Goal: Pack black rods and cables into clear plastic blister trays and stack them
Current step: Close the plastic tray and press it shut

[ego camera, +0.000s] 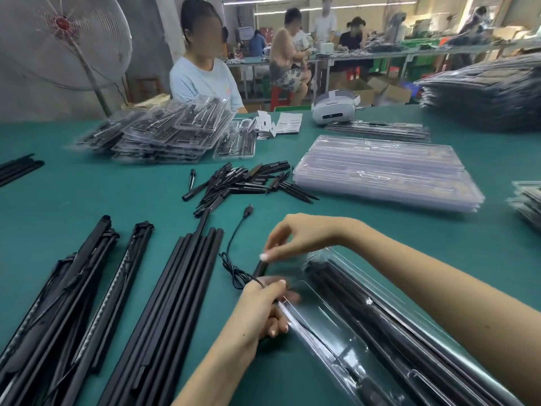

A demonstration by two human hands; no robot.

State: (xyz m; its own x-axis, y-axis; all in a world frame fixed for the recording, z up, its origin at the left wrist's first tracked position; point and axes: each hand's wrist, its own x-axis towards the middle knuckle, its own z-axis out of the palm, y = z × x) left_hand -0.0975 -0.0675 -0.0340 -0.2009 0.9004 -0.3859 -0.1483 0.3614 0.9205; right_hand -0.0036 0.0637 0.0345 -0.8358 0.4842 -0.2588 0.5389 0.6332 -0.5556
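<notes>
Black rod (260,267) pinched by right hand (295,238); left hand (265,306) gripped cable (234,273), both probably next seated into tray (380,332).

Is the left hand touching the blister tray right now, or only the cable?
Touching. In the head view the left hand pinches the cable at thumb and forefinger, while its lower fingers curl against the near edge of the blister tray.
</notes>
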